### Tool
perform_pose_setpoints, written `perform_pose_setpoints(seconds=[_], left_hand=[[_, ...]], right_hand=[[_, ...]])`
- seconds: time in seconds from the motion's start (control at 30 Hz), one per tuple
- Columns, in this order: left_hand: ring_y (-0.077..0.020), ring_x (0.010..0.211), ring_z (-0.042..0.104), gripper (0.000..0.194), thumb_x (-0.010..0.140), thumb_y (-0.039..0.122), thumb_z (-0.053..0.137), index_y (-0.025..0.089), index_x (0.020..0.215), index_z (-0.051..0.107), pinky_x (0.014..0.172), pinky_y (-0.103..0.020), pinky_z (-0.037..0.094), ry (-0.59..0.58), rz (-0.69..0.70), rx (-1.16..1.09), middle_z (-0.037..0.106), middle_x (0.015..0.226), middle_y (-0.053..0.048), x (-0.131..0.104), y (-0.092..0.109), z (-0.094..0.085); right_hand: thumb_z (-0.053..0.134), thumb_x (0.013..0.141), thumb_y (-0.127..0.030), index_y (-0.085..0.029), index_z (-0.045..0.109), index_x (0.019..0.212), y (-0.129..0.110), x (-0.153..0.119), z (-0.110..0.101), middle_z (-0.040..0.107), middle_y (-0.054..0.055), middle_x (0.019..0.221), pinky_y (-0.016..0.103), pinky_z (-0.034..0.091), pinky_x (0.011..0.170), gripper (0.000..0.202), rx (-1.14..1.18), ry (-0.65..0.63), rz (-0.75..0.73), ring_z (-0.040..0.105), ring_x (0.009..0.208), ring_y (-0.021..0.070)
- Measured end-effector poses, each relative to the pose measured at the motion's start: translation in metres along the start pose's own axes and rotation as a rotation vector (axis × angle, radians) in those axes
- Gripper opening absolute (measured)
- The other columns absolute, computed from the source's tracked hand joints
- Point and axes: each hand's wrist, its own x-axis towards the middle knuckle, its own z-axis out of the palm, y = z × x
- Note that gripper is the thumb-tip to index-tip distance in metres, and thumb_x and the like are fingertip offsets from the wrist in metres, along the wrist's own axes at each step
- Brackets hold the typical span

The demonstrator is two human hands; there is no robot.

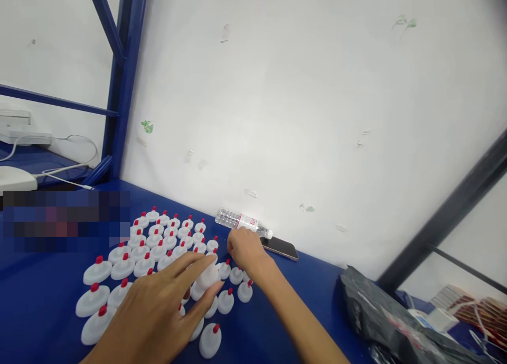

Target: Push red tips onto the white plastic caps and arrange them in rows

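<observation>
Small white plastic bottles with red tips stand in loose rows on the blue tabletop. My left hand reaches over them, its thumb and fingers closed around a white bottle. No red tip shows on this bottle; its top is partly behind my fingers. Just beyond it, my right hand is closed with curled fingers, beside more of the bottles. Whatever its fingertips may hold is hidden. One bottle stands nearest the front edge of the group.
A clear water bottle lies by the wall, next to a dark phone. A grey plastic bag sits at the right. Blue metal posts rise at the left, near a white cable.
</observation>
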Motion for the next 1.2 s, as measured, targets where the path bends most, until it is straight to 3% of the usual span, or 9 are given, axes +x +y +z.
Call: perform_pose_setpoints(seconds=[0.1,0.23,0.37,0.5,0.7,0.97,1.07,1.2], left_hand=[[-0.0208,0.08,0.084,0.05,0.111,0.057,0.042,0.022,0.112,0.078,0.064,-0.028,0.067,0.008,0.01,0.014,0.086,0.107,-0.005,0.002,0.001,0.0],[-0.0211,0.082,0.084,0.05,0.111,0.055,0.041,0.022,0.112,0.078,0.063,-0.028,0.067,0.009,0.02,0.007,0.086,0.106,-0.004,0.0,0.0,0.002],[-0.019,0.073,0.083,0.045,0.109,0.055,0.046,0.024,0.114,0.079,0.058,-0.028,0.064,-0.038,-0.021,-0.017,0.085,0.107,-0.002,-0.004,-0.002,0.005],[-0.0192,0.069,0.081,0.043,0.106,0.055,0.052,0.025,0.12,0.078,0.061,-0.029,0.063,-0.109,-0.063,-0.051,0.085,0.102,-0.001,-0.011,-0.004,0.011],[-0.0155,0.051,0.069,0.047,0.102,0.05,0.06,0.026,0.141,0.069,0.056,-0.026,0.056,-0.224,-0.109,-0.085,0.077,0.071,0.006,-0.024,-0.006,0.02],[-0.0144,0.041,0.065,0.039,0.103,0.048,0.058,0.024,0.129,0.074,0.043,-0.024,0.046,-0.18,0.001,-0.111,0.073,0.06,0.007,-0.014,0.0,0.015],[-0.0138,0.042,0.066,0.04,0.105,0.048,0.055,0.025,0.132,0.072,0.044,-0.023,0.047,-0.149,0.024,-0.112,0.075,0.063,0.007,-0.01,0.002,0.012],[-0.0138,0.04,0.063,0.04,0.104,0.048,0.057,0.026,0.134,0.071,0.045,-0.022,0.048,-0.16,0.029,-0.123,0.067,0.053,0.01,-0.012,0.003,0.011]], right_hand=[[0.072,0.081,0.003,-0.018,0.084,0.092,0.003,-0.001,0.0,0.083,0.016,0.107,0.034,0.054,0.086,0.027,0.036,0.019,-0.015,0.078,0.107,0.0317],[0.073,0.088,-0.005,-0.02,0.086,0.105,0.019,-0.009,-0.01,0.083,0.013,0.11,0.036,0.053,0.092,0.026,0.155,0.111,-0.031,0.076,0.111,0.0307],[0.073,0.095,-0.021,-0.027,0.086,0.11,0.036,-0.035,-0.025,0.084,0.003,0.101,0.029,0.054,0.083,0.021,0.341,0.177,-0.075,0.077,0.093,0.0221],[0.073,0.095,-0.039,-0.028,0.088,0.105,0.038,-0.07,-0.028,0.076,-0.001,0.072,0.026,0.045,0.058,0.021,0.804,0.175,-0.107,0.061,0.06,0.0158],[0.085,0.082,-0.056,-0.022,0.085,0.094,0.017,-0.102,-0.003,0.075,0.002,0.072,0.022,0.04,0.049,0.036,1.28,0.199,-0.063,0.064,0.057,0.0147],[0.088,0.08,-0.05,-0.023,0.085,0.091,0.001,-0.107,0.014,0.073,0.001,0.063,0.021,0.038,0.046,0.03,1.381,0.197,-0.058,0.07,0.057,0.0169],[0.087,0.083,-0.049,-0.022,0.085,0.092,0.001,-0.107,0.02,0.071,0.0,0.059,0.021,0.04,0.049,0.029,1.384,0.212,-0.067,0.069,0.054,0.0153],[0.085,0.085,-0.051,-0.021,0.084,0.092,-0.001,-0.107,0.029,0.07,0.0,0.057,0.022,0.044,0.052,0.031,1.414,0.233,-0.083,0.067,0.053,0.0146]])
